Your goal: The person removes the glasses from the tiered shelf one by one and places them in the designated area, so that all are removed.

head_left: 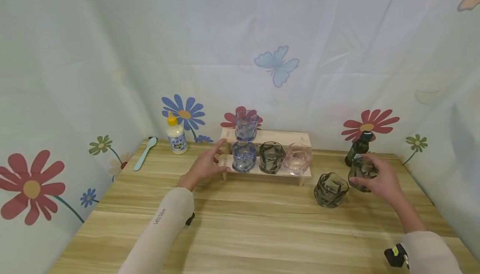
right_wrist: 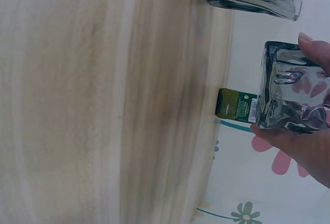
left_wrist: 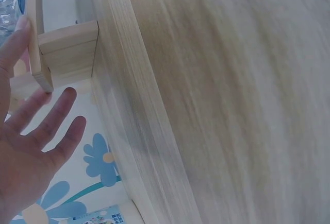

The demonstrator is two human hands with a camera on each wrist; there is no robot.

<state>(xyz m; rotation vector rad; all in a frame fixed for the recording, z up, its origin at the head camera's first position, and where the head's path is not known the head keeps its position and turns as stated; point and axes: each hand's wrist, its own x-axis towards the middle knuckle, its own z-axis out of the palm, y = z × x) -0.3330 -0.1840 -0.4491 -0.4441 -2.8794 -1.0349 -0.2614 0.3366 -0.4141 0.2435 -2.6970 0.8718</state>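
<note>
At the left end of a two-step wooden shelf [head_left: 271, 138], my left hand [head_left: 205, 165] has its fingers spread, the thumb at the lower step and a fingertip at the shelf's end. A bluish glass [head_left: 246, 126] stands on the upper step. Along the lower step are a blue glass [head_left: 244, 157], a dark grey glass [head_left: 271, 158] and a pink glass [head_left: 298, 159]. To the right, my right hand [head_left: 383, 179] grips another dark grey glass [right_wrist: 289, 87] between thumb and fingers, raised off the table. A second loose grey glass [head_left: 331, 190] stands beside it.
Behind the held glass stands a dark green bottle [head_left: 358, 148]. A white bottle with a yellow cap [head_left: 177, 136] and a pale green spoon [head_left: 145, 154] are at the back left of the wooden table [head_left: 258, 224]. Flower-printed curtains [head_left: 210, 49] border the back and sides.
</note>
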